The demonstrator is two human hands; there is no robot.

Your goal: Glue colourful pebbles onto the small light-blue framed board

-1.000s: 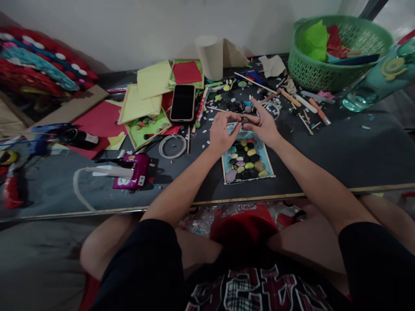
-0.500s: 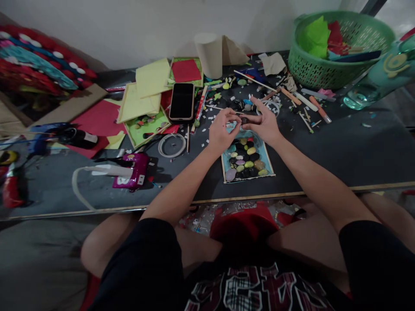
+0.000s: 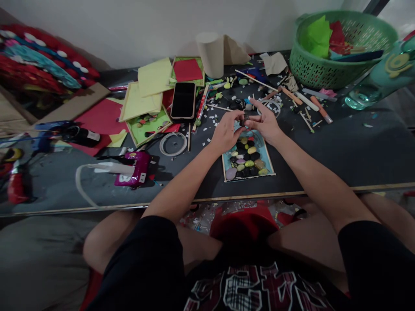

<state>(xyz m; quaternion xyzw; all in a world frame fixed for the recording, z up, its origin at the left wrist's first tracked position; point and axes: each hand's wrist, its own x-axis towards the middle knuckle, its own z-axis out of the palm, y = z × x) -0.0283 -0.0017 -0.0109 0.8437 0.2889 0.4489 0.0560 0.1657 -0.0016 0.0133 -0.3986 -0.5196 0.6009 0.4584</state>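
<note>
Between the fingertips of both hands is a small dark pebble, partly hidden by the fingers. My left hand pinches it from the left, and my right hand grips it from the right. Below them lies a light blue panel with a thin wooden stick border. Rows of black, yellow, green, purple and brown pebbles cover much of the panel. Its far end is hidden beneath my hands.
A phone lies beside yellow and green framed panels. Pebbles, sticks and paper scraps litter the table's back. At the right stand a green basket and a bottle. A purple power socket and clear tape roll sit left.
The dark pebble has turned slightly between my fingertips, and my left fingers have shifted around it. The panel stays in place.
</note>
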